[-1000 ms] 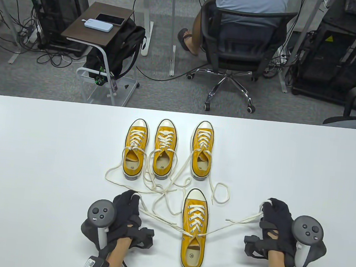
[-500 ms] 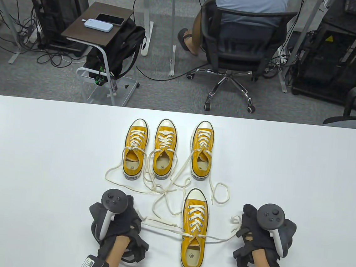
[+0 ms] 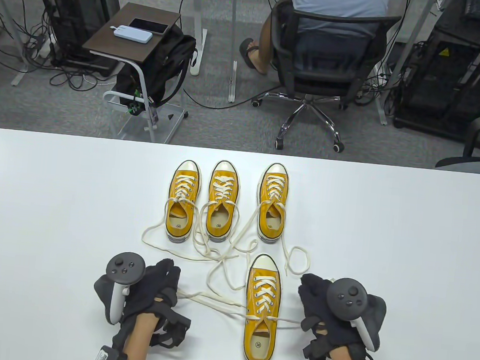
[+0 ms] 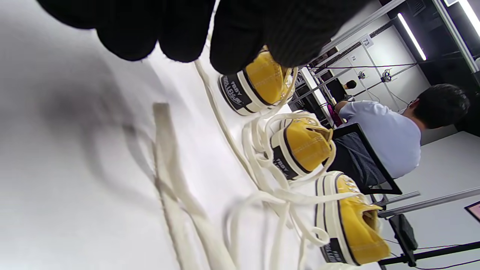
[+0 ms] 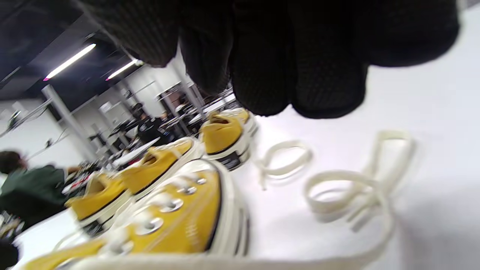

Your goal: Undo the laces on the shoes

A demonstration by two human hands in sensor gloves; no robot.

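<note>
- The nearest shoe [image 3: 262, 309] sits low in the centre of the frame on the white surface [image 3: 50, 212], toe pointing up the picture; three more yellow shoes [image 3: 221, 201] stand in a row above it, their laces already trailing loose.
- My left hand [image 3: 157, 286] rests at lower left with the left lace end [image 3: 211, 302] running out from under its fingers; whether that grip is pinching the lace or has let it go, I cannot tell.
- My right hand [image 3: 317, 298] lies at lower right over the right lace end [image 3: 290, 322]; its grip is hidden beneath the glove too.
- The knot looks undone, so I judge the best move is to lay both ends flat and apart, clear of the tangle above.
- The left wrist view shows slack lace [image 4: 180, 195] lying below my fingertips [image 4: 228, 48], untouched as far as I can see.
- The right wrist view shows a loose coil [image 5: 352, 195] on the surface beneath my fingers [image 5: 270, 75], which the table view hides.
</note>
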